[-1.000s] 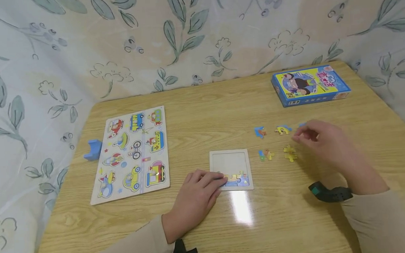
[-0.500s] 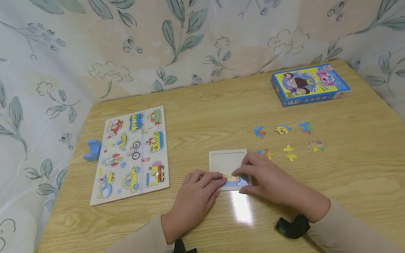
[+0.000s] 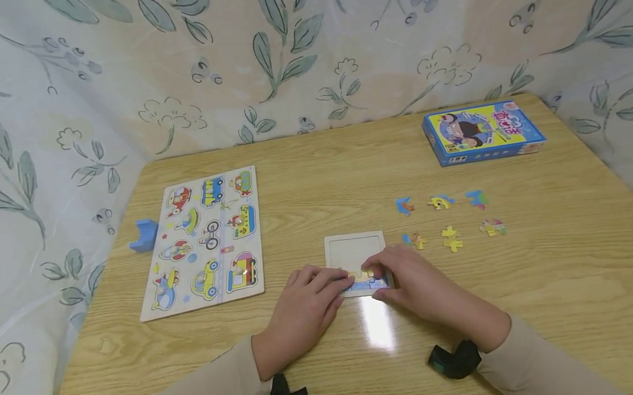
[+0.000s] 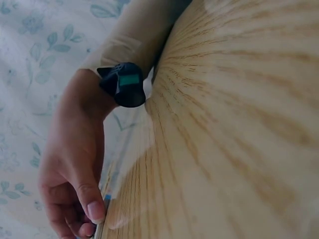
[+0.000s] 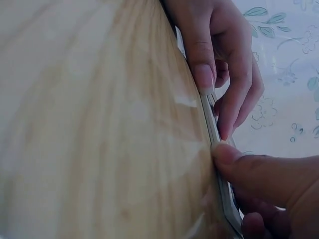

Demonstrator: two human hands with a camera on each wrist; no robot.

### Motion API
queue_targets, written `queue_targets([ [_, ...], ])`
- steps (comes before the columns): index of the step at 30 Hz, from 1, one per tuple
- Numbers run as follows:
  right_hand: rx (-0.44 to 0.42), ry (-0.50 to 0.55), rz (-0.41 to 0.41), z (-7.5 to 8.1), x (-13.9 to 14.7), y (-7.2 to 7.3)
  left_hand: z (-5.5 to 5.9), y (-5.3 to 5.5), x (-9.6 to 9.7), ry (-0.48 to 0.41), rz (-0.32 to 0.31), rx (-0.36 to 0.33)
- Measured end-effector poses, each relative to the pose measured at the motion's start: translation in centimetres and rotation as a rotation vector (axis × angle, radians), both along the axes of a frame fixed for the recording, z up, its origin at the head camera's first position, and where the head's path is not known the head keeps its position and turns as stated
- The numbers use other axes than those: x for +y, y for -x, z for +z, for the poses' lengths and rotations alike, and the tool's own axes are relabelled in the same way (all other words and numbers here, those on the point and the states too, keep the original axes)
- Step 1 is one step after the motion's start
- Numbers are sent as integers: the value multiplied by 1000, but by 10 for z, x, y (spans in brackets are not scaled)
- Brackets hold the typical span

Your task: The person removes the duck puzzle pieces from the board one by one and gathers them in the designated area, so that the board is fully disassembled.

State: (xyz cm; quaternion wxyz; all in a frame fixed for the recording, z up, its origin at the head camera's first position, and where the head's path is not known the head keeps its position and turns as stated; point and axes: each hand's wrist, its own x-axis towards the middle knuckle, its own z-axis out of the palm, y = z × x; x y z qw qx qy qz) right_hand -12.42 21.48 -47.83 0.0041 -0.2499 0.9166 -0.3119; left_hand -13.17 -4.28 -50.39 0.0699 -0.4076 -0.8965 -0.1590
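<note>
A small square jigsaw tray (image 3: 353, 236) lies on the table, with several blue and yellow pieces (image 3: 362, 284) fitted along its near side. My left hand (image 3: 306, 314) grips its near left corner, fingers over the top and thumb (image 4: 94, 211) against the edge. From the right, my right hand (image 3: 419, 284) holds the near right side. Its bent fingers press on the pieces, and its thumb (image 5: 228, 153) sits against the tray's outer edge. The right fingers hide part of the pieces under them. Several loose jigsaw pieces (image 3: 452, 239) lie in two rows right of the tray.
On the left lies a wooden vehicle puzzle board (image 3: 202, 236), with a blue notched block (image 3: 145, 235) beside it. A blue and yellow box (image 3: 484, 132) stands at the back right. Floral cloth (image 3: 301, 64) hangs behind the wooden table (image 3: 316, 180).
My right hand has come from the loose pieces on the right to the jigsaw tray, and its fingers bend further over the fitted pieces. My left hand has stayed at the tray.
</note>
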Motion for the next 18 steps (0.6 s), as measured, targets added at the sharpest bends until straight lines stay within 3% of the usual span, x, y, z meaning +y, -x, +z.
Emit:
queue_targets([
  [8,42,-91,-84,4,1,-4,-1,0,1,10,-4,13],
  [18,-42,-84,-84,8,-1,-3,-1,1,1,8,2,0],
])
